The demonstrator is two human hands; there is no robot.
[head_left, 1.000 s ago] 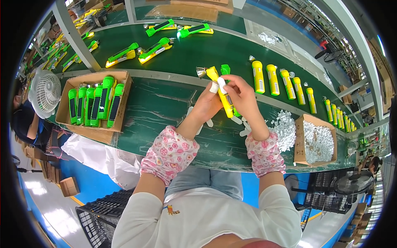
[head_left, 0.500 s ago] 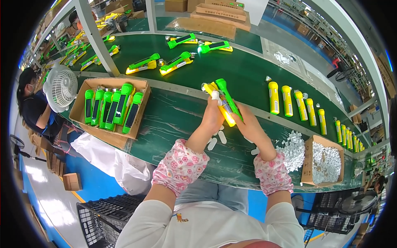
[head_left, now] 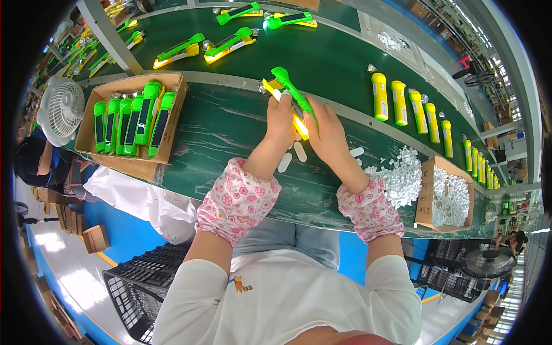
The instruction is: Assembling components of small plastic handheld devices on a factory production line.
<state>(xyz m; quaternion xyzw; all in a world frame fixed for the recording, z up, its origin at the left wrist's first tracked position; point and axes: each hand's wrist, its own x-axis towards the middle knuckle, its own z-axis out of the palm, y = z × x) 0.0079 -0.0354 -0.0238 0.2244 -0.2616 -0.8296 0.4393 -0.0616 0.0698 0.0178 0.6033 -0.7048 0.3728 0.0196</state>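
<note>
A flashlight casing in two halves is held over the near worktable. My left hand (head_left: 280,122) is closed around the yellow half (head_left: 299,126), whose lamp end points away from me. My right hand (head_left: 326,131) is closed on the green half (head_left: 293,89), which lies alongside the yellow one at a slight angle, with a gap between them. Fingers hide much of the inside. Small white oval strips (head_left: 284,163) lie on the table beneath my hands.
At left stands a cardboard box (head_left: 130,84) of green flashlights, beside a white fan (head_left: 61,109). A pile of small white pieces (head_left: 402,181) and a carton of them (head_left: 424,195) sit at right. Yellow flashlight halves (head_left: 380,98) line the green belt (head_left: 241,72); paired halves lie farther off.
The whole view has shifted, so the table sits higher in the picture. Both hands still hold the two halves, now turned slightly.
</note>
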